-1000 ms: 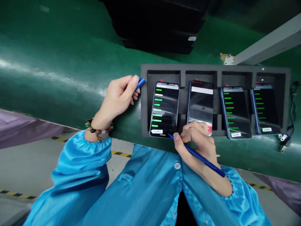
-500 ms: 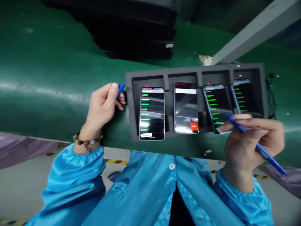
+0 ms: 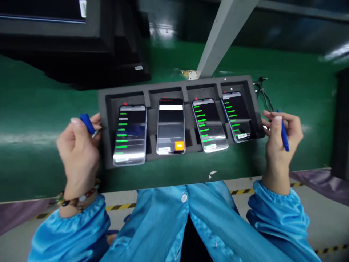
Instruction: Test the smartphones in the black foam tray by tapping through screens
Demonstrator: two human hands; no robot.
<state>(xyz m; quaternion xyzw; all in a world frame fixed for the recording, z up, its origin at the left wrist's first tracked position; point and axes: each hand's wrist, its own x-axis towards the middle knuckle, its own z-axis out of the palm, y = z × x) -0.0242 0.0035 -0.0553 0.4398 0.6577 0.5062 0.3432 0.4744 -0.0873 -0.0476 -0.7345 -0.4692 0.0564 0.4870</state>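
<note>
Dark foam tray (image 3: 152, 116) of four lit phones (image 3: 171, 127); left hand (image 3: 79, 149), right hand (image 3: 280, 145), fingers (image 3: 276, 119) around blue pens (image 3: 87, 123).

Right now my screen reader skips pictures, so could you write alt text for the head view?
A dark foam tray with four lit phones in its slots lies on a green surface. The left hand grips a blue pen at its left end; the right hand grips a second pen at its right end.

The foam tray (image 3: 105, 105) is dark grey, the table (image 3: 40, 109) green. Three phones (image 3: 130, 131) show green lines on black; the second phone (image 3: 170, 127) from the tray's left edge, a white bar and orange square. Both pens (image 3: 87, 123) are blue.
</note>
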